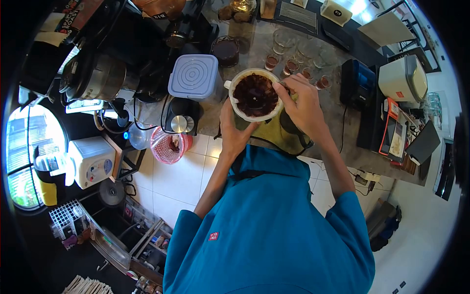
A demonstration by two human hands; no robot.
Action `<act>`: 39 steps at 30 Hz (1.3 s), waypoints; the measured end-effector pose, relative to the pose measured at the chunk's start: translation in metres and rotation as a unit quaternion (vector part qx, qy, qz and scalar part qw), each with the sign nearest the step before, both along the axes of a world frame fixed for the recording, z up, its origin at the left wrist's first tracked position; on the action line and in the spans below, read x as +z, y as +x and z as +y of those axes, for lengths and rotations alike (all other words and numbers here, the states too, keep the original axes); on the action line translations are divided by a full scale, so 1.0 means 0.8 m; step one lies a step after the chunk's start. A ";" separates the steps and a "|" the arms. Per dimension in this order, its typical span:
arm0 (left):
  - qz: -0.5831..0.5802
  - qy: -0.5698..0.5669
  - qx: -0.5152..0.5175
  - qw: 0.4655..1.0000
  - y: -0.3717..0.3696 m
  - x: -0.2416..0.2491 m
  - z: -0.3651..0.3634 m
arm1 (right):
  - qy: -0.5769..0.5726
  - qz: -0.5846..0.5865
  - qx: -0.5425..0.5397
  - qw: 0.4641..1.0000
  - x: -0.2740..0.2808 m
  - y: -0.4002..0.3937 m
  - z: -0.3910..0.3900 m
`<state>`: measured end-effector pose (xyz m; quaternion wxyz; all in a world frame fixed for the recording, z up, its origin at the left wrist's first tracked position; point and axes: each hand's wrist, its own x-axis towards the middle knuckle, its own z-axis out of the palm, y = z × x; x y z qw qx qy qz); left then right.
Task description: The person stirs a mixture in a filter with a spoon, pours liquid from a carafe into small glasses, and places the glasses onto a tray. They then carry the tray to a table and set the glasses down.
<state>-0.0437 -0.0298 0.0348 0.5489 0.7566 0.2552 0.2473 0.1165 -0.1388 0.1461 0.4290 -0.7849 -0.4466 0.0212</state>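
Note:
A white two-handled bowl [253,119] is held above the counter edge in front of me, its inside coated with a dark brown, glossy substance [255,95]. From below and the left, my left hand [234,131] supports it, fingers partly hidden under the bowl. My right hand [302,100] grips the right side of the rim with bent fingers and thumb; a handle there may be covered by it. Just beyond stand several small glasses with brown liquid, among them one glass [271,61] near the rim. Beneath the bowl lies a yellow-green cloth [274,133].
A lidded plastic container [194,76] and a dark jar [225,51] stand left of the bowl. Clear glasses [284,41] are farther back. A black-and-blue device [359,83] sits at the right. Below the counter at left is a pink basket [169,149].

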 end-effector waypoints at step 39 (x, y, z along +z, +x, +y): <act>-0.014 0.172 0.041 0.984 0.021 -0.030 0.009 | 0.054 0.065 0.006 0.996 0.017 0.017 -0.031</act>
